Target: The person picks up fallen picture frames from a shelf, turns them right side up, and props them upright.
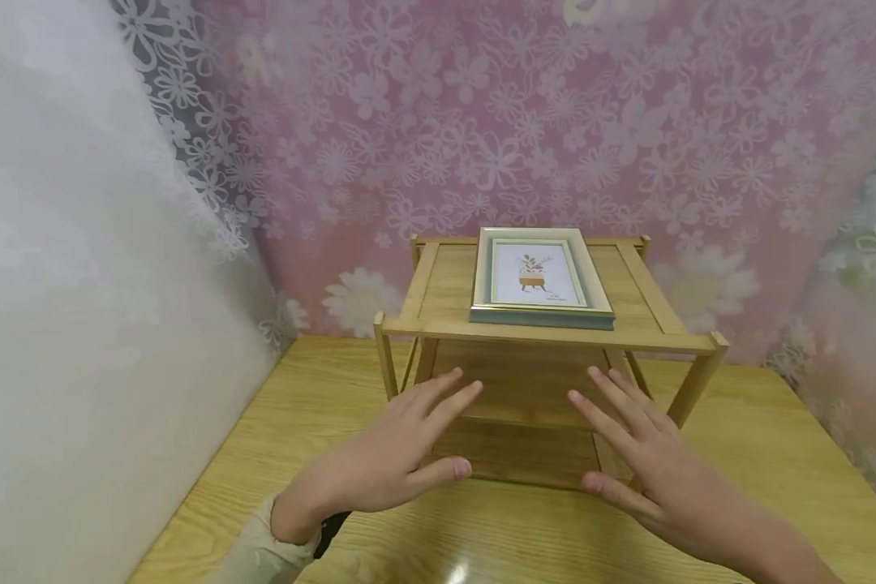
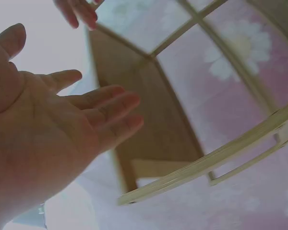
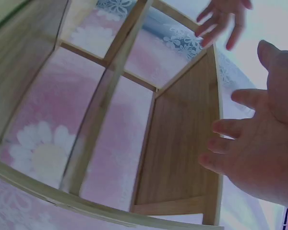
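A wooden two-tier rack (image 1: 441, 284) stands ahead of both hands. On its top board lies a picture frame (image 1: 536, 276), face up, showing a potted plant in a small stand. My left hand (image 1: 387, 454) hovers before the rack's left side, its fingers spread and holding nothing. Opposite it, my right hand (image 1: 664, 470) floats before the right side, likewise with spread fingers and nothing held. Neither hand appears to touch the rack. The left wrist view shows the underside of the rack's top board (image 2: 144, 110) beyond the fingers; the right wrist view shows it too.
The rack stands on a wood-grain surface (image 1: 321, 405). Behind it hangs a pink flowered backdrop (image 1: 438, 146). White sheeting (image 1: 102, 284) bounds the left side, and flowered cloth (image 1: 869, 324) the right. A lower board (image 1: 518, 381) sits beneath the rack's top.
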`<state>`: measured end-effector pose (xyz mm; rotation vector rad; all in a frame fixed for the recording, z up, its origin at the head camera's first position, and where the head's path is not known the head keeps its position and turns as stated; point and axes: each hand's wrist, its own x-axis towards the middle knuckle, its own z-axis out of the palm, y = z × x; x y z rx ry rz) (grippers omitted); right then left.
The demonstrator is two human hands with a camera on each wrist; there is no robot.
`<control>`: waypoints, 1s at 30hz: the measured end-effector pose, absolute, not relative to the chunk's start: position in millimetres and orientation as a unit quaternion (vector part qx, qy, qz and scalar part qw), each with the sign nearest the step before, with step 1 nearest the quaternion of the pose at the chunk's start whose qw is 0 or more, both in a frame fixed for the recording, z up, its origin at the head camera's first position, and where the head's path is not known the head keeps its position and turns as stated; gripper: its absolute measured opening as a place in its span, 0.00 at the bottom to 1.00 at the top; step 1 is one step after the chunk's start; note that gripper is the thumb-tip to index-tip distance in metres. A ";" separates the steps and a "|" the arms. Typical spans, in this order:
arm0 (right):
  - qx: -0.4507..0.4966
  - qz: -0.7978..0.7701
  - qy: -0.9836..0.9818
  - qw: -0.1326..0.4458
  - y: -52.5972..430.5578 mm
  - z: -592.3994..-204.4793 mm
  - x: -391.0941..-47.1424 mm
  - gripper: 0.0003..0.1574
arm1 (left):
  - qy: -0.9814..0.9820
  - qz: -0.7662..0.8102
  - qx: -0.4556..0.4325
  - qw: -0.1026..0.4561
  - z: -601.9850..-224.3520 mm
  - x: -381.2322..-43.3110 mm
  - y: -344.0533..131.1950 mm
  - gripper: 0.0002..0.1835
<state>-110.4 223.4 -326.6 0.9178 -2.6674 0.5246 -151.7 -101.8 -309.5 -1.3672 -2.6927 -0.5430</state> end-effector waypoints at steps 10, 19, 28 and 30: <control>0.352 0.142 -0.877 0.294 220.9 -289.0 -125.2 0.39 | -0.870 -0.182 -0.449 0.089 -237.4 -183.9 -86.5 0.34; 0.331 0.181 -0.867 0.327 222.4 -263.0 -150.5 0.32 | -0.907 -0.041 -0.409 0.089 -198.9 -240.5 -56.0 0.30; 0.272 0.211 -0.896 0.280 222.9 -254.5 -171.3 0.31 | -0.927 -0.069 -0.368 -0.016 -175.4 -285.4 -42.4 0.29; 0.272 0.217 -0.894 0.282 223.5 -254.1 -176.1 0.31 | -0.924 -0.089 -0.370 -0.032 -170.5 -294.9 -43.8 0.30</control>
